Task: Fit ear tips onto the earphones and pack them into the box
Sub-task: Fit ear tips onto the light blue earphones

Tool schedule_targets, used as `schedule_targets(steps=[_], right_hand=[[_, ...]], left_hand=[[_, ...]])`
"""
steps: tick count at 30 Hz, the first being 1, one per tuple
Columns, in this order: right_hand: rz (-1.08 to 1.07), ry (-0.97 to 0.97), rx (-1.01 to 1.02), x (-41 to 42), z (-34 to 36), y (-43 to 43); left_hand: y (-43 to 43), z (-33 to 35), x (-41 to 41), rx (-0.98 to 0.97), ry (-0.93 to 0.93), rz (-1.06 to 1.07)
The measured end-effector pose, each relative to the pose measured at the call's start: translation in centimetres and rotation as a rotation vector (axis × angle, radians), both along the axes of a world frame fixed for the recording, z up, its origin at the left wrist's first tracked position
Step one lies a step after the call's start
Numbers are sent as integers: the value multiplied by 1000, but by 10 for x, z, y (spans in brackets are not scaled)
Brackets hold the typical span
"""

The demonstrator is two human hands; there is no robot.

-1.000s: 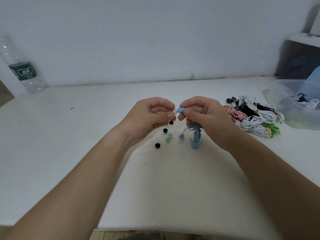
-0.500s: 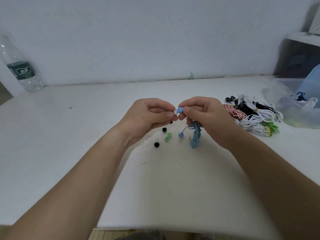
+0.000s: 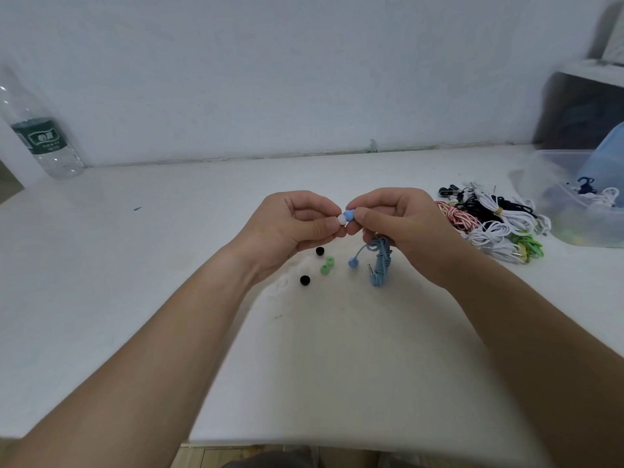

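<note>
We are on the fitting step. Our left hand (image 3: 297,228) pinches a small white ear tip (image 3: 342,220) between thumb and finger. Our right hand (image 3: 401,224) pinches the blue earbud (image 3: 350,215), and the tip touches the bud's front. The blue cord (image 3: 381,265) hangs in a bundle under the right hand. The other blue bud (image 3: 353,263) dangles beside it, with no tip that we can see.

Next we think it needs a soft push and a little twist so the tip pops on (it looks squishy and might slip). Green tips (image 3: 327,265) and black tips (image 3: 305,280) lie on the table (image 3: 169,265) just below our hands. The clear box (image 3: 553,197) waits at the far right, past the pile of earphones (image 3: 496,228).
</note>
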State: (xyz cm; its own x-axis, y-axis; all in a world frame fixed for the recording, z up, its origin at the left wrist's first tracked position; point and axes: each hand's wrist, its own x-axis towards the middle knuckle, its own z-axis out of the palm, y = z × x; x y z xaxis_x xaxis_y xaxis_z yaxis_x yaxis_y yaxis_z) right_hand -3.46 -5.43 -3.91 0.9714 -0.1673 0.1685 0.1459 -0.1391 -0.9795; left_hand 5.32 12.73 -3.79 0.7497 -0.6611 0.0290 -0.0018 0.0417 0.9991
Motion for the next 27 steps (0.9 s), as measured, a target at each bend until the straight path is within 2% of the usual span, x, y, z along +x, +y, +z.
schedule_targets(steps=[13,21,27], right_hand=[[-28,1,-9,-2,1,1],[68,36,101,-2,1,-1],[73,15,18,-2,0,-3]], left_hand=[[-3,0,-4,2,-16,23],[-2,1,-5,-53,40,-44],[-2,0,-5,-6,-12,-23]])
